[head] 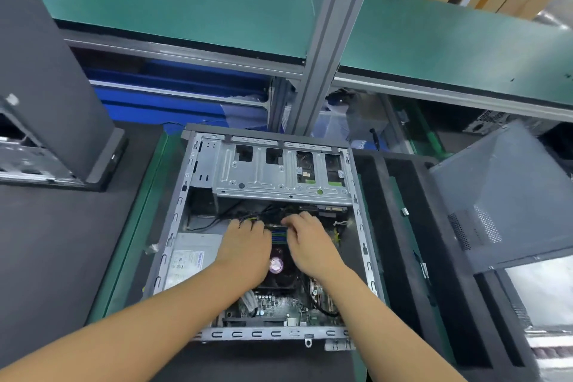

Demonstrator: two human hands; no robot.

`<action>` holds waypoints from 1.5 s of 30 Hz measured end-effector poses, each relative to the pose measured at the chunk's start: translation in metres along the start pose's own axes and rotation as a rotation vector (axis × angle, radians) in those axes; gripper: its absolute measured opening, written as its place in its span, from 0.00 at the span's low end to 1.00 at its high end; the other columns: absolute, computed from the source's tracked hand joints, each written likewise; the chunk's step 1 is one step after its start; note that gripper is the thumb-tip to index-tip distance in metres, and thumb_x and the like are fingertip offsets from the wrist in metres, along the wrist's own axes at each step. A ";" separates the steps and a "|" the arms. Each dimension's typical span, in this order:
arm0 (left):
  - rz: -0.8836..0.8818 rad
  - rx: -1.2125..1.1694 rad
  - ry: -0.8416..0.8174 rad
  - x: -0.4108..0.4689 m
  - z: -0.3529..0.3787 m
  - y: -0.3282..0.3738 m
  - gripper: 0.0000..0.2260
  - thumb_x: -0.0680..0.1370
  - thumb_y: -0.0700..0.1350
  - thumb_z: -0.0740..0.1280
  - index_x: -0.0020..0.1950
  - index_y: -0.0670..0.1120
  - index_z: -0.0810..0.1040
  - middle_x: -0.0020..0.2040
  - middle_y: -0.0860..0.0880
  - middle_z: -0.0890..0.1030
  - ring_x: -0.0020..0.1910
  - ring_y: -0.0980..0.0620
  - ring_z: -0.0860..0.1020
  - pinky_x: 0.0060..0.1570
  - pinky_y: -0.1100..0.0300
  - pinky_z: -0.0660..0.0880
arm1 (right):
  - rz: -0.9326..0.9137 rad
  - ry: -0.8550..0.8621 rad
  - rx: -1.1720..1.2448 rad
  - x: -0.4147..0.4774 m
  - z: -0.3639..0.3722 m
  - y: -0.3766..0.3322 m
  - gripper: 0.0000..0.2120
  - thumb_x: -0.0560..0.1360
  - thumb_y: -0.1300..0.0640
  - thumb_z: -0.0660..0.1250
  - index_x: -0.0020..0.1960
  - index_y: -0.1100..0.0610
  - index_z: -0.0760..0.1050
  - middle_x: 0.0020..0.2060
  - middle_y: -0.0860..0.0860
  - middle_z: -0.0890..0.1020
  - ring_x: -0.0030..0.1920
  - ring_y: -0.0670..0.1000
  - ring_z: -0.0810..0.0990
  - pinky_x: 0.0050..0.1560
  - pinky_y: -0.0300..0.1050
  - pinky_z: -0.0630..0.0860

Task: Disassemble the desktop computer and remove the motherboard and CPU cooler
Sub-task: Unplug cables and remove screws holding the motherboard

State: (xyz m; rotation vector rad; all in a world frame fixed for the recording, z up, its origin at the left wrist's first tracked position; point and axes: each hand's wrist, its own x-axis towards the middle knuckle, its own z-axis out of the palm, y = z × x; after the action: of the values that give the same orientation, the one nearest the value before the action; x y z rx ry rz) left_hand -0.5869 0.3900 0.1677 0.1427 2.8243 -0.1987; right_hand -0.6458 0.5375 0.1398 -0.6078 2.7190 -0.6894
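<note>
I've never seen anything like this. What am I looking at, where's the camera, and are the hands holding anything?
No robot here: a camera worn on a person's head looks down at their own bare arms. An opened computer case lies flat on the workbench. Inside are a silver power supply, a metal drive cage, the green motherboard and the round cooler fan. The left hand and right hand reach among the cables just beyond the fan; their fingertips are hidden, so what they grip, if anything, cannot be told.
</note>
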 end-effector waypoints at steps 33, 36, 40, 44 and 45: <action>0.242 -0.573 -0.281 0.012 -0.010 -0.091 0.07 0.72 0.53 0.68 0.45 0.54 0.73 0.41 0.55 0.78 0.41 0.52 0.76 0.46 0.56 0.73 | -0.111 0.045 -0.440 -0.005 0.022 -0.105 0.17 0.72 0.64 0.67 0.59 0.58 0.72 0.55 0.56 0.73 0.48 0.59 0.77 0.42 0.48 0.64; 0.197 -0.650 -0.299 0.014 -0.015 -0.100 0.05 0.72 0.49 0.68 0.41 0.49 0.77 0.36 0.51 0.78 0.35 0.52 0.76 0.38 0.56 0.73 | -0.212 0.046 -0.333 -0.007 0.018 -0.104 0.17 0.73 0.64 0.63 0.62 0.59 0.72 0.57 0.56 0.71 0.47 0.60 0.74 0.46 0.50 0.68; -0.008 -0.649 -0.121 0.009 -0.012 -0.093 0.08 0.76 0.49 0.66 0.42 0.46 0.76 0.40 0.48 0.79 0.37 0.51 0.77 0.33 0.59 0.70 | -0.195 0.004 -0.023 -0.002 0.016 -0.097 0.19 0.76 0.65 0.59 0.66 0.58 0.73 0.59 0.55 0.73 0.53 0.60 0.74 0.57 0.52 0.71; -0.124 -0.529 -0.019 -0.007 -0.010 -0.077 0.15 0.80 0.50 0.61 0.63 0.43 0.71 0.55 0.44 0.80 0.51 0.44 0.80 0.43 0.55 0.70 | -0.032 -0.124 0.153 0.015 0.019 -0.092 0.21 0.80 0.62 0.54 0.71 0.53 0.70 0.66 0.51 0.73 0.65 0.58 0.70 0.68 0.56 0.66; -0.119 -0.455 -0.015 -0.012 -0.008 -0.072 0.19 0.80 0.51 0.60 0.67 0.43 0.67 0.57 0.45 0.80 0.54 0.44 0.80 0.47 0.53 0.71 | 0.002 -0.154 0.135 0.021 0.020 -0.091 0.19 0.81 0.60 0.53 0.70 0.51 0.71 0.67 0.50 0.74 0.65 0.59 0.69 0.68 0.58 0.65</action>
State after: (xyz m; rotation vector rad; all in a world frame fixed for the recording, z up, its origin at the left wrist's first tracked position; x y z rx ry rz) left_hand -0.5867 0.3197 0.1872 -0.1266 2.7809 0.4147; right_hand -0.6273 0.4479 0.1655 -0.5995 2.5084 -0.7838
